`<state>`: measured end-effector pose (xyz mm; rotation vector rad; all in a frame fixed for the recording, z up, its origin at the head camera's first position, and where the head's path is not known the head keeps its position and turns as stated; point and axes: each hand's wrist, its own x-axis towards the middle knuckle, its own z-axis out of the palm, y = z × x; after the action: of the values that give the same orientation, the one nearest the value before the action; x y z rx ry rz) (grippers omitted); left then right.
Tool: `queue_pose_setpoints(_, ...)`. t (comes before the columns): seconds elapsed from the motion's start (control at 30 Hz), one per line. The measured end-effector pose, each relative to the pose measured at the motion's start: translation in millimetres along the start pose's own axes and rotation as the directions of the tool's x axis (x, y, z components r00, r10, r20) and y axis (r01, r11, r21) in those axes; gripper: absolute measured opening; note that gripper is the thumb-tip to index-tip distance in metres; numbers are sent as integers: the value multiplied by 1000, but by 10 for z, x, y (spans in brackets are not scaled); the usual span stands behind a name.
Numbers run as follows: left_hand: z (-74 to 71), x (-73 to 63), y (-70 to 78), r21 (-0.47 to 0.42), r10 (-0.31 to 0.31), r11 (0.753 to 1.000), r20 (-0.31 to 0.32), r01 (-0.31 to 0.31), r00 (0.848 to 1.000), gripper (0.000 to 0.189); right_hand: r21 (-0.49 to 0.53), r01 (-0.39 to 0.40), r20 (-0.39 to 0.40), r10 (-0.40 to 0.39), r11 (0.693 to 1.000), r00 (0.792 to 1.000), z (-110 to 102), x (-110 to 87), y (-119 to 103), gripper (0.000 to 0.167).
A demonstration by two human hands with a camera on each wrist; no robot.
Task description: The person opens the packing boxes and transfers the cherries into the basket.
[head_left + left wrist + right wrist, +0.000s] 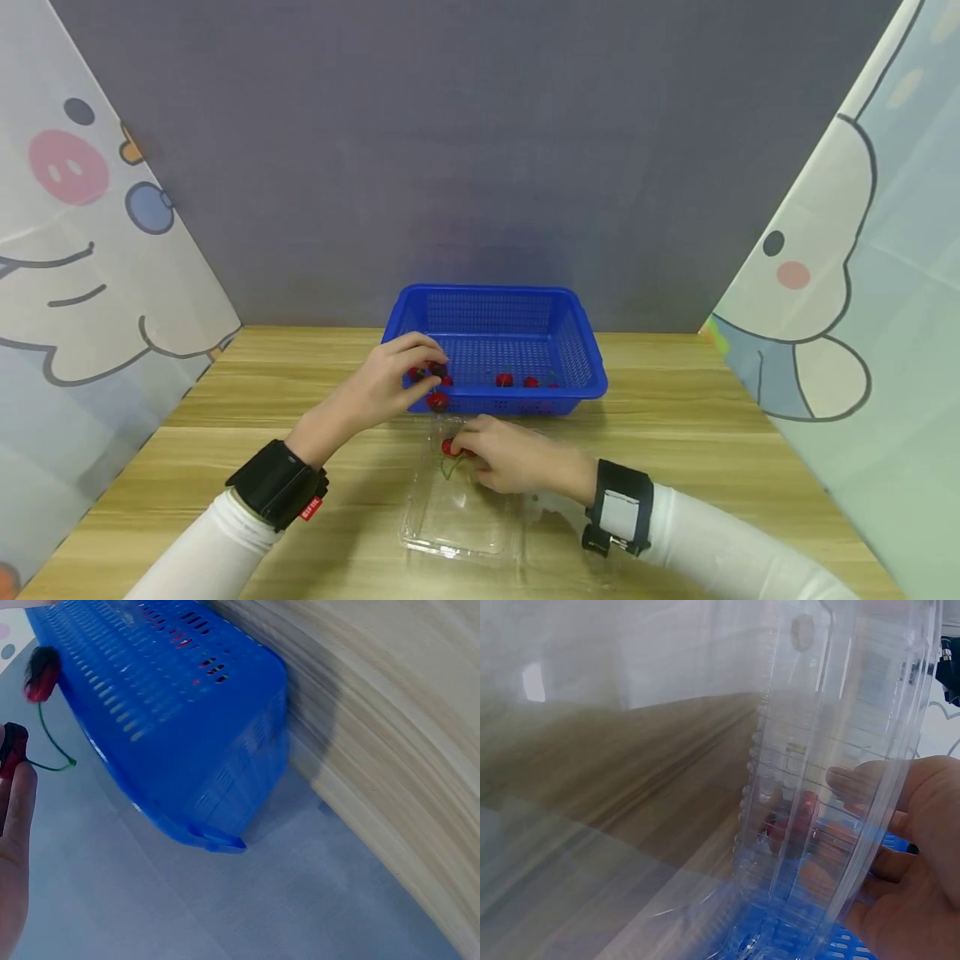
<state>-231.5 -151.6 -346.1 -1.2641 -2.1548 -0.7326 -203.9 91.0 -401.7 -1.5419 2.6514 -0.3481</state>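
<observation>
Over the left front corner of the blue plastic basket (592, 367), my left hand (390, 375) pinches a dark red cherry (13, 750) between thumb and fingertips. Another cherry (43, 673) hangs beside it, with a thin green stem running between the two. My right hand (510, 454) reaches into a clear plastic clamshell box (461, 521) in front of the basket. Its curled fingers hold a red cherry (450, 447) near the box's far end, a green stem trailing below. In the right wrist view, that cherry (802, 817) shows through the clear wall.
Several red cherries lie inside the basket along its near side, among them one cherry (504, 379) near the middle. The box's clear lid (566, 521) spreads to the right on the wooden table (697, 467). A grey wall (480, 150) rises behind the basket.
</observation>
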Motion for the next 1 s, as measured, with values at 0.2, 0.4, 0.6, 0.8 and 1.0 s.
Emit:
queue_pose_setpoints(0.2,13,3,-59,26,-10,1000,-38,11,999,30,-20,-12,-9,12,1000,1000,4,11,-19,32)
queue_pose_setpoints(0.4,19,2,-103,47,-51,998,-14,51,999,30,-51,-6,-20,5,999,1000,-4,18,-37,29)
queue_pose_setpoints(0.6,26,-5,-118,68,-114,991,40,112,993,30,-31,12,-16,-13,999,1000,18,29,-37,21)
queue_pose_setpoints(0.8,63,-6,-151,89,-143,987,78,136,987,29,-7,-33,0,33,999,999,52,31,-35,19)
queue_pose_setpoints(1.0,72,-2,-179,97,-169,982,91,160,981,30,4,-53,-18,53,999,998,56,38,-46,18)
